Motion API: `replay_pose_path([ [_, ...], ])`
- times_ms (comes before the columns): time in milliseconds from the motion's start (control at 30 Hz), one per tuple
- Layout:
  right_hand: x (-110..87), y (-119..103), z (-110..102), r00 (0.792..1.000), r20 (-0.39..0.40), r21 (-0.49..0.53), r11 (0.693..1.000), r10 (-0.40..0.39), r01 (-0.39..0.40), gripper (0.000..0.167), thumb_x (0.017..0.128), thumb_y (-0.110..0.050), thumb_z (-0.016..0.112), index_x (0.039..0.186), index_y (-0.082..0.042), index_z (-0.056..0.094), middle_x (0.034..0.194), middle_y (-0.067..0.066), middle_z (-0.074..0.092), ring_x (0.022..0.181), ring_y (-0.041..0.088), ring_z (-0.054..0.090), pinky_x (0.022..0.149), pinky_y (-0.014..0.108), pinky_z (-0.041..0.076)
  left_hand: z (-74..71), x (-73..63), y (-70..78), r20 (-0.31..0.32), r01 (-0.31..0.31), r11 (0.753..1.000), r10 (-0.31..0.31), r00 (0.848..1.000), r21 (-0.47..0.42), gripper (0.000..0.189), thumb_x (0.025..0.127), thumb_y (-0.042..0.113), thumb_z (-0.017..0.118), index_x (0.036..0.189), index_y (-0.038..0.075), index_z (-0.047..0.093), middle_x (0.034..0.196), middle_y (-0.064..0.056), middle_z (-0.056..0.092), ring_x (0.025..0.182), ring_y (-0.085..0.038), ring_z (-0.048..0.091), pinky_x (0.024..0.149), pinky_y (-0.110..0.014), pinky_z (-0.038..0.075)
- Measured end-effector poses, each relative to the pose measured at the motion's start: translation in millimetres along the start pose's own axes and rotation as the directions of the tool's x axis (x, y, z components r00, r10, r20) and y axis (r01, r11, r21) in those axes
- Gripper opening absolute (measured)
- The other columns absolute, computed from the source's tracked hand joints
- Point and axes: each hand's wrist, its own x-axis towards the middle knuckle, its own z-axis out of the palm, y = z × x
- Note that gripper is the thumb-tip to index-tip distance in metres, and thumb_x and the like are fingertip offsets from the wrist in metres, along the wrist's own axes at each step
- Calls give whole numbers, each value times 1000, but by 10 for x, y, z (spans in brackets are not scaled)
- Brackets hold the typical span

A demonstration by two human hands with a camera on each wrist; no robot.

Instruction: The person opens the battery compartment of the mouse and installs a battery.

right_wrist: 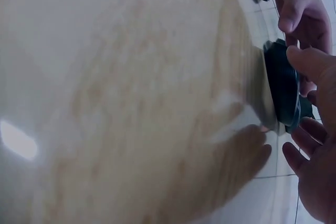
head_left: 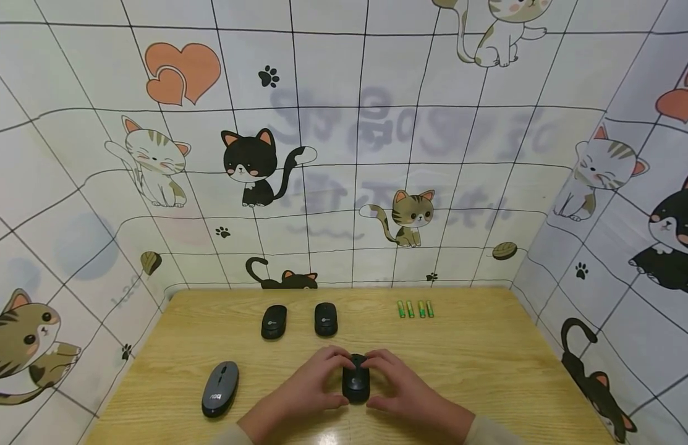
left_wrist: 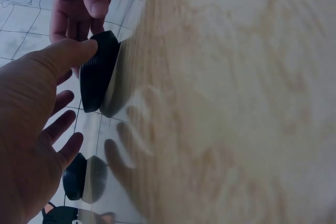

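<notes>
A black computer mouse (head_left: 356, 384) lies on the wooden table near its front, between the two hands. My left hand (head_left: 314, 384) holds its left side, index fingertip at the far end and thumb by the near end. From the other side my right hand (head_left: 400, 386) holds it in a mirrored way. In the left wrist view the left thumb overlaps the edge of the mouse (left_wrist: 100, 74), and the other fingers are spread loosely. The right wrist view has the right thumb on the mouse (right_wrist: 282, 85), its lower fingers beside it.
Left of the hands lies a larger grey mouse (head_left: 220, 389). Farther back are two black mice, one at the left (head_left: 274, 322) and another mouse (head_left: 326, 319) beside it. Several green batteries (head_left: 411, 309) stand in a row at the back right. Cat-patterned cloth walls (head_left: 332, 185) surround the table (head_left: 477, 352).
</notes>
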Motion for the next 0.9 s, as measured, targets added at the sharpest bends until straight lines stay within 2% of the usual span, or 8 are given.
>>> replay_pose_path([
  [167, 10, 0, 97, 999, -33, -32, 999, -41, 39, 61, 86, -15, 97, 139, -24, 67, 150, 3, 59, 138, 26, 58, 118, 43, 51, 52, 12, -13, 24, 23, 1000, -23, 999, -14, 52, 89, 19, 95, 132, 30, 70, 153, 7, 54, 143, -18, 51, 121, -42, 48],
  [367, 19, -20, 157, 992, -91, -57, 995, -93, 88, 62, 80, -7, 98, 133, -18, 68, 146, 7, 62, 134, 27, 60, 115, 44, 53, 102, 36, -35, 11, 5, 1000, -5, 1000, 10, 52, 87, 13, 96, 130, 26, 70, 149, 8, 55, 140, -16, 52, 120, -40, 49],
  [600, 47, -10, 182, 996, -69, 13, 999, -49, 50, 62, 84, -4, 96, 134, -21, 65, 147, 4, 60, 135, 23, 60, 117, 39, 51, 128, 58, -63, 3, -4, 1000, 4, 1000, 4, 53, 85, 10, 97, 127, 25, 68, 148, 7, 56, 139, -15, 53, 119, -38, 49],
  [733, 50, 6, 190, 997, -61, 28, 998, -50, 52, 60, 86, -4, 95, 135, -21, 64, 147, 3, 59, 135, 23, 61, 117, 37, 51, 127, 56, -87, 4, -19, 1000, 19, 1000, -4, 52, 86, 11, 96, 128, 26, 68, 149, 7, 57, 139, -16, 53, 119, -39, 49],
  [900, 43, 14, 172, 996, -66, 69, 996, -52, 57, 56, 91, -4, 91, 138, -22, 66, 149, 3, 60, 137, 24, 60, 120, 34, 48, 92, 38, -106, 6, -13, 996, 13, 1000, -94, 49, 90, 12, 94, 129, 28, 69, 149, 7, 58, 140, -15, 55, 120, -39, 49],
])
